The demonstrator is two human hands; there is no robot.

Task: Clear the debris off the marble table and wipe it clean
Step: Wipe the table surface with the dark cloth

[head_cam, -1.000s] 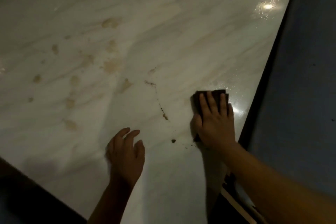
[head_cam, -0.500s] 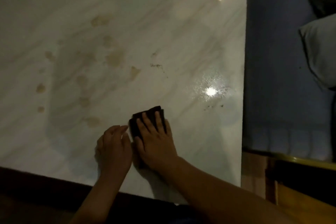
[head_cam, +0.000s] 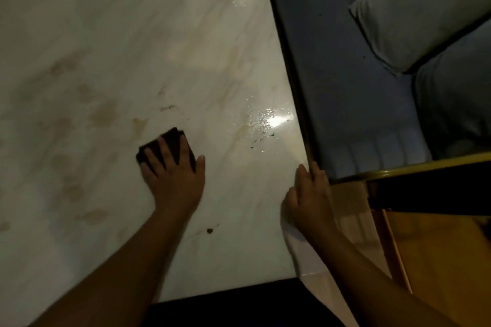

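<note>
The white marble table (head_cam: pixel 132 21) fills the left and middle of the head view. My left hand (head_cam: pixel 172 175) presses a dark folded cloth (head_cam: pixel 172 136) flat onto the marble with straight fingers. My right hand (head_cam: pixel 309 194) rests against the table's right edge, fingers extended along it and holding nothing. A dark crumb (head_cam: pixel 210 231) lies near my left forearm. Small dark specks (head_cam: pixel 261 138) sit by a wet glare spot, and a thin brown smear (head_cam: pixel 167 108) lies just beyond the cloth. Pale brown stains (head_cam: pixel 103 114) spread over the left part.
A blue upholstered seat (head_cam: pixel 345 87) runs along the table's right edge, with a grey cushion (head_cam: pixel 425 8) on it. A gold-rimmed dark piece of furniture (head_cam: pixel 425 188) and an orange-brown surface (head_cam: pixel 438 260) lie at lower right. The table's near edge (head_cam: pixel 225 289) borders darkness.
The cloth has passed from my right hand to my left hand. My right hand has moved to the table's right edge. The view has swung right.
</note>
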